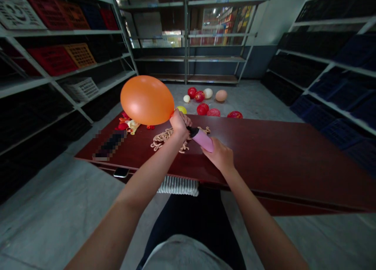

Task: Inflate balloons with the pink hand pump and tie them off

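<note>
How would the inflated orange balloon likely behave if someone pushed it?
The orange balloon likely feels very light for its size, looking inflated. Its smooth, rounded shape suggests it would roll readily if loose; the taut, shiny skin could pop.

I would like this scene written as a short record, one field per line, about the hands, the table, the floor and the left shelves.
Left hand: holding the neck of an inflated orange balloon
Right hand: gripping a pink device, perhaps a pump, its black end at the left hand
Table: limp balloons at left, beige looped strands near the middle
Floor: round balloons beyond the table, several red
Left shelves: crates, several colours
</note>
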